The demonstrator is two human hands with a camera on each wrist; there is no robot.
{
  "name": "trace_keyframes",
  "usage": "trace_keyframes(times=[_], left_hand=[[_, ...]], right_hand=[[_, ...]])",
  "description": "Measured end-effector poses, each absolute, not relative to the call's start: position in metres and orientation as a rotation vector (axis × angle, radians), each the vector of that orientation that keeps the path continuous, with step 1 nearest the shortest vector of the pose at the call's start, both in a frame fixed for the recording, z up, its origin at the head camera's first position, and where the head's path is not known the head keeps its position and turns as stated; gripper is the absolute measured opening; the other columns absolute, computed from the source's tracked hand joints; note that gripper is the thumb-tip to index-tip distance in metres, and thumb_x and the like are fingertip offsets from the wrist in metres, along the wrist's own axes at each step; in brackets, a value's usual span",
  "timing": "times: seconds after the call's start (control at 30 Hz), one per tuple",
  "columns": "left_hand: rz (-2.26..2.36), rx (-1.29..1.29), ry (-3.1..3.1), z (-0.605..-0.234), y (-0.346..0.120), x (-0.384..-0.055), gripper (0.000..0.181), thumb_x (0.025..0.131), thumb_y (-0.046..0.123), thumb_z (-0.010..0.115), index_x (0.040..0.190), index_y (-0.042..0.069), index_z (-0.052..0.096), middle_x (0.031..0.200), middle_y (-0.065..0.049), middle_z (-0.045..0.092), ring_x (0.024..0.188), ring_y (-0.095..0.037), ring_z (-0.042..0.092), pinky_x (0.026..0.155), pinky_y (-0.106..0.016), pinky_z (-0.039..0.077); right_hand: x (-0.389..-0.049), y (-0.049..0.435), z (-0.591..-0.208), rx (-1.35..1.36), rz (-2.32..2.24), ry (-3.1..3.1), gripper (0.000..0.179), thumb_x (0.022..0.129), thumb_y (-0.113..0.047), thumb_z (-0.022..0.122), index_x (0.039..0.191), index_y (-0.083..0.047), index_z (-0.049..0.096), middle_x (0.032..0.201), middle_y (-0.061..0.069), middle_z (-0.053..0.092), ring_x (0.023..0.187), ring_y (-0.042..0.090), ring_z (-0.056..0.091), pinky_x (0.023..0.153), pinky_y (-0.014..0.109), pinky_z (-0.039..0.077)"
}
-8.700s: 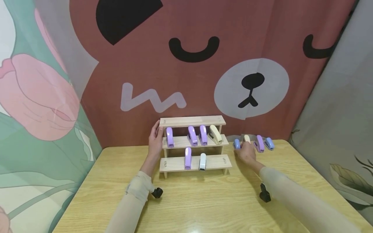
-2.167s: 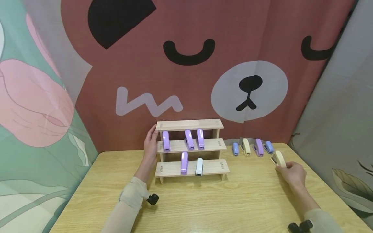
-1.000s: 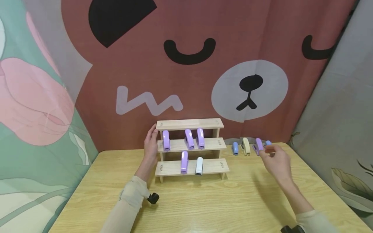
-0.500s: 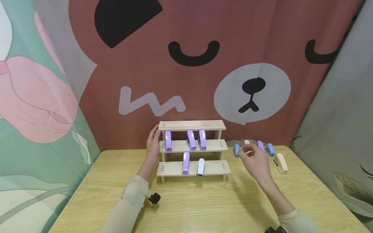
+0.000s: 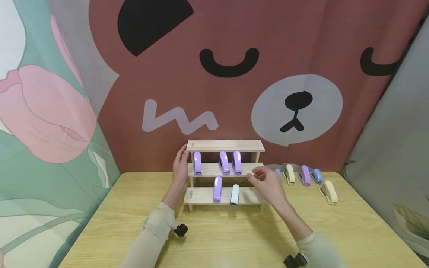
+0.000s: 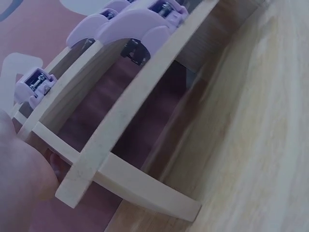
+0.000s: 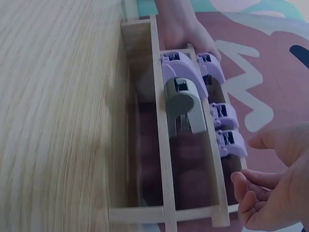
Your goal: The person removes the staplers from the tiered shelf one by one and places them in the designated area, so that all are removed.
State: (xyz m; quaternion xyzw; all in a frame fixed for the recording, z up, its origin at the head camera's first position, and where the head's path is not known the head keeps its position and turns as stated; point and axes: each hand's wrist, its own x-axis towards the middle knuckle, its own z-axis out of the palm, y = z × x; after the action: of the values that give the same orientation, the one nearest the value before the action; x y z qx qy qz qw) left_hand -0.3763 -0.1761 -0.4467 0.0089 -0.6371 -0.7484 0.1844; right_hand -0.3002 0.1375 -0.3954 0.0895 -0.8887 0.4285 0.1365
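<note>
Bringing staplers [image 5: 237,162] within reach, the right hand [image 5: 269,187] is returned loose, empty; the rack [image 5: 226,146] is gripped by the left hand [image 5: 180,171].

Purple staplers [image 5: 218,189], cream staplers [image 5: 331,191], pale rack [image 5: 226,145]

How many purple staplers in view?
5: one purple stapler, a second and third on the middle tier of the pale wooden stand; a fourth on its bottom tier; a fifth on the wooden table at right. None seems hidden.
</note>
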Motion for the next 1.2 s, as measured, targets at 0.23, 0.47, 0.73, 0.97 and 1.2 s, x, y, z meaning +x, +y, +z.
trace_keyframes(times=[0.23, 0.47, 0.73, 0.97, 1.2], left_hand=[[-2.076, 0.013, -1.801, -0.448, -0.175, -0.374, 0.054, 0.102, 0.056, 0.054, 0.150, 0.032, 0.051, 0.150, 0.011, 0.049, 0.145, -0.018, 0.032, 0.119, -0.044, 0.024], [-2.056, 0.016, -1.800, -0.447, -0.171, -0.376, 0.054, 0.101, 0.057, 0.056, 0.149, 0.032, 0.053, 0.149, 0.012, 0.050, 0.144, -0.019, 0.034, 0.118, -0.045, 0.024], [-2.057, 0.040, -1.793, -0.449, -0.171, -0.376, 0.051, 0.101, 0.057, 0.055, 0.147, 0.035, 0.055, 0.147, 0.012, 0.052, 0.144, -0.017, 0.034, 0.119, -0.042, 0.024], [-2.070, 0.032, -1.804, -0.448, -0.172, -0.376, 0.052, 0.101, 0.057, 0.053, 0.149, 0.035, 0.052, 0.148, 0.013, 0.050, 0.143, -0.014, 0.033, 0.118, -0.039, 0.024], [-2.091, 0.028, -1.799, -0.446, -0.171, -0.374, 0.051, 0.103, 0.054, 0.052, 0.151, 0.035, 0.050, 0.150, 0.012, 0.049, 0.144, -0.014, 0.032, 0.119, -0.040, 0.024]], right_hand=[[-0.306, 0.117, -0.394, 0.261, 1.302, -2.565, 0.044, 0.088, -0.031, 0.082, 0.116, 0.001, 0.073, 0.094, 0.007, 0.069, 0.089, 0.025, 0.067, 0.075, 0.040, 0.056], [-0.315, 0.105, -0.393, 0.255, 1.292, -2.591, 0.049, 0.084, -0.026, 0.083, 0.120, 0.005, 0.070, 0.097, 0.012, 0.068, 0.090, 0.025, 0.065, 0.077, 0.040, 0.055], [-0.324, 0.098, -0.402, 0.382, 1.234, -2.565, 0.028, 0.085, -0.016, 0.082, 0.106, 0.000, 0.075, 0.091, 0.012, 0.068, 0.080, 0.023, 0.061, 0.072, 0.039, 0.052], [-0.327, 0.097, -0.404, 0.339, 1.212, -2.558, 0.032, 0.085, -0.017, 0.081, 0.110, 0.001, 0.075, 0.094, 0.012, 0.064, 0.084, 0.025, 0.058, 0.072, 0.038, 0.051], [-0.329, 0.097, -0.409, 0.307, 1.172, -2.527, 0.027, 0.082, -0.020, 0.081, 0.102, -0.002, 0.075, 0.091, 0.009, 0.062, 0.081, 0.023, 0.057, 0.069, 0.036, 0.049]])
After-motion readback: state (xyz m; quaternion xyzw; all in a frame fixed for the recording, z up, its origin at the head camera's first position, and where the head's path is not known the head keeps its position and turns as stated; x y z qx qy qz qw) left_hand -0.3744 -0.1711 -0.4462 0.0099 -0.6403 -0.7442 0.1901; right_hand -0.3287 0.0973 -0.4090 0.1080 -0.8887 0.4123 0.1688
